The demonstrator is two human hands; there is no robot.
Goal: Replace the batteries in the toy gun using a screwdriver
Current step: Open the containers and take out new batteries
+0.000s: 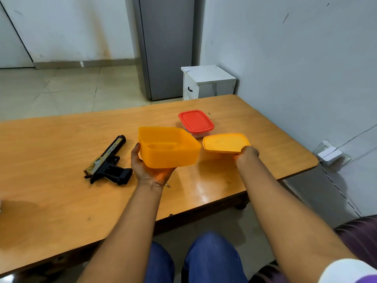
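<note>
A wooden tabletop (61, 201) by a white wall. The toy gun (108, 161) lies left of the orange box (169, 148), just beside the left hand (150, 169) — its fingers curl under that open, lifted box. Right of the box, the right hand (245, 154) pinches the orange lid (225, 142). Tilted, the box could spill — contents unclear.
</note>
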